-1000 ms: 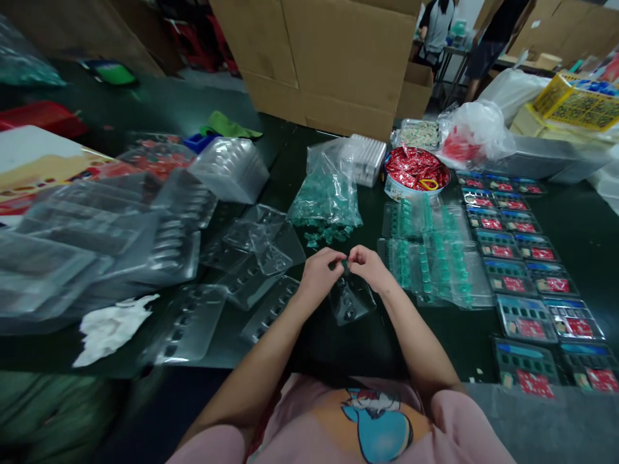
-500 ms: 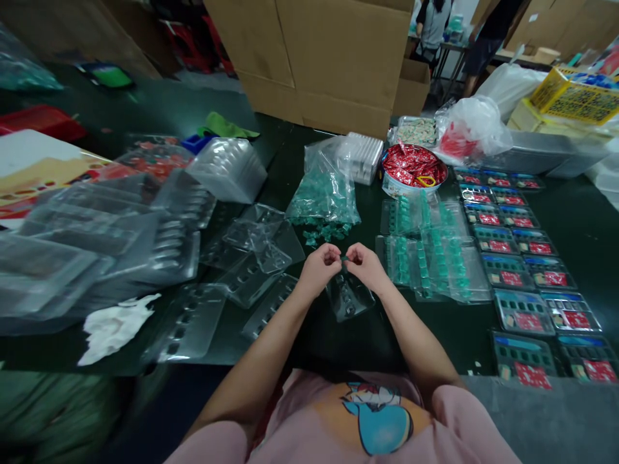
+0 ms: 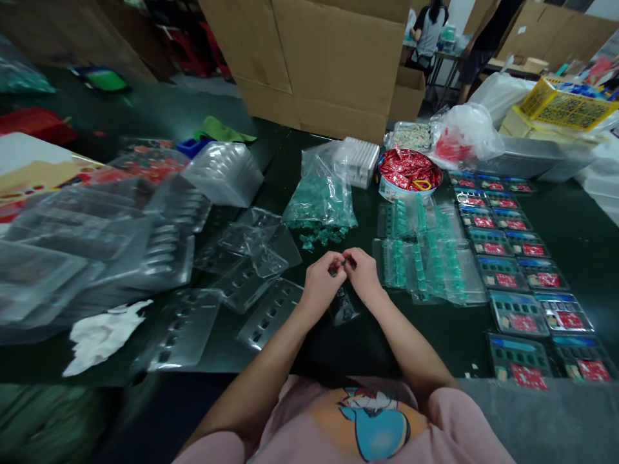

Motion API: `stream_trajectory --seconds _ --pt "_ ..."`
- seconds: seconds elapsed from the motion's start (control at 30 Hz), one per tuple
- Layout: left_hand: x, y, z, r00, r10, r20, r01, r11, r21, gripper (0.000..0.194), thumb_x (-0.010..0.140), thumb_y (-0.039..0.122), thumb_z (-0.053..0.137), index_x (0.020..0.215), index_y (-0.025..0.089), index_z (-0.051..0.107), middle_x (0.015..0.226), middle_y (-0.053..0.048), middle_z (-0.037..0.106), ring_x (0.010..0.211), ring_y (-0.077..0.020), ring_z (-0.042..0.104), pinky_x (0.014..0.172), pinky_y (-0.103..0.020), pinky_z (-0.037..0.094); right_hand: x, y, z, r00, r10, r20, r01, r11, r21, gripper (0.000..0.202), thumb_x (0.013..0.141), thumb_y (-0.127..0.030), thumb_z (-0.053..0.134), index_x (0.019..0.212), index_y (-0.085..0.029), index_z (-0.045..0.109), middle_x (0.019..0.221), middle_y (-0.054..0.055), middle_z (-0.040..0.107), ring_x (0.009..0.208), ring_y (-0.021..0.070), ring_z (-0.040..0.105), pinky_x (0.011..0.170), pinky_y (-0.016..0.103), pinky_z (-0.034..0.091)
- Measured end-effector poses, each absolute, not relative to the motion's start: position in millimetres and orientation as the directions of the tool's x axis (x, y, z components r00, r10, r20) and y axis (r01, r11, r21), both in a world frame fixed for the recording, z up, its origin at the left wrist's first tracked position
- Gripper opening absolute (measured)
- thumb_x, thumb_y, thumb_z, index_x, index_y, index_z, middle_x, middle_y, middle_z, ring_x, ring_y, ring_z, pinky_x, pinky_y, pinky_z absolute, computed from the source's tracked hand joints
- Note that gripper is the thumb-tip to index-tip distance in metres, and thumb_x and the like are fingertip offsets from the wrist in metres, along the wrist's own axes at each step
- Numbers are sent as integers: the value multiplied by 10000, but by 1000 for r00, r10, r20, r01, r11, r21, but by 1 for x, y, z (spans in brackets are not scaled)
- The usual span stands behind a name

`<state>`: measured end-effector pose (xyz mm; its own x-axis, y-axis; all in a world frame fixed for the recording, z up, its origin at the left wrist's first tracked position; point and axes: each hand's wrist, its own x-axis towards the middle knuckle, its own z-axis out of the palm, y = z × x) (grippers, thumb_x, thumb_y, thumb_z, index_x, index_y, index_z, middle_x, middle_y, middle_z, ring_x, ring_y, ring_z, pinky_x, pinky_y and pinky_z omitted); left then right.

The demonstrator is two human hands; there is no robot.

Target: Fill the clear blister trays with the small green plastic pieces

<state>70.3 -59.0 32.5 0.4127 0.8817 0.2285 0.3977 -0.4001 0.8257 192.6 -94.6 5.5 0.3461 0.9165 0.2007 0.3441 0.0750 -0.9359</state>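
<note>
Left hand (image 3: 323, 283) and right hand (image 3: 363, 276) meet, fingertips pinched nearly together around a small dark piece (image 3: 343, 263), too small to identify, above a clear plastic tray (image 3: 344, 308) partly hidden by the hands. Beyond, a clear bag (image 3: 322, 190) holds green pieces, more of them (image 3: 325, 234) loose at its mouth; just right of it, a round tin (image 3: 409, 174) full of red packets. Far right, rows of filled trays (image 3: 519, 314), each with a red packet and blue strip.

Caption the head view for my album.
Left hand and right hand pinch a tiny piece above a clear plastic tray, near a bag of green pieces.
</note>
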Motion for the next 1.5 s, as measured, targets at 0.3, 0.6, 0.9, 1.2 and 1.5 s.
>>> stream_trajectory --seconds 0.3,0.6,0.9,1.2,1.5 --pt "66 -53 29 421 899 120 167 -207 964 289 758 234 603 1024 196 711 749 5 595 670 -127 535 652 -239 425 197 -103 12 333 925 180 205 115 -972 191 838 -244 534 982 -226 658 943 25 673 808 163 619 766 296 493" --pt "67 -53 21 393 916 -80 -35 102 994 380 676 398 773 974 168 725 929 -66 713 844 -190 642 791 -306 501 195 -108 13 348 927 136 180 76 -981 171 807 -279 575 922 -226 690 860 1 673 703 141 578 675 270 462" --pt "66 -50 26 369 916 -158 -70 197 978 286 583 320 820 783 151 703 736 -14 666 702 -140 600 692 -273 483 198 -108 15 363 921 143 223 63 -973 148 784 -258 580 893 -222 673 815 -1 641 681 133 550 659 271 449" --pt "58 -49 31 469 818 -333 -312 506 804 335 538 168 827 838 155 679 751 12 645 688 -91 608 657 -211 474 198 -111 17 367 929 -50 -219 34 -975 218 726 -329 697 901 -216 632 876 7 660 801 142 616 781 285 499" --pt "51 -48 29 384 861 -334 -347 470 812 307 585 126 786 868 146 666 723 31 606 649 -75 587 668 -225 481 187 -115 16 340 939 -54 -175 7 -985 205 745 -338 707 903 -218 655 863 17 675 802 162 633 793 321 506"
